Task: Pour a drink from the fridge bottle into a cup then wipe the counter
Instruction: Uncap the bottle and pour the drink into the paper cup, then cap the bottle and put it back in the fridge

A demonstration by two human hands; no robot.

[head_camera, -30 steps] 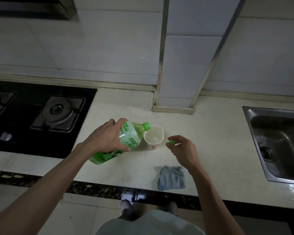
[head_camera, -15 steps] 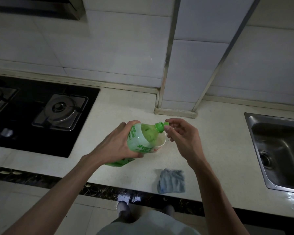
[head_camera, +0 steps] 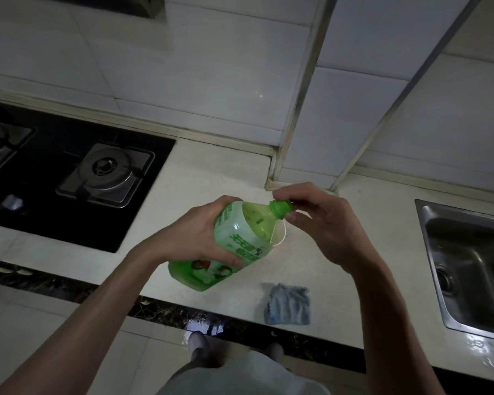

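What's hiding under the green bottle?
A white cup stands beneath the neck of the bottle. Only part of its rim and wall shows; the bottle covers the rest, so its inside cannot be seen.

Home kitchen: gas hob [head_camera: 69, 172], steel sink [head_camera: 468, 266], tiles.

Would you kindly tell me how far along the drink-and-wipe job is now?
Pouring looks done: the cap, off a second ago, sits on the bottle. In hand: the left hand holds the bottle tilted by the cup while the right hand pinches the cap. Left: wiping the counter; the cloth lies untouched.
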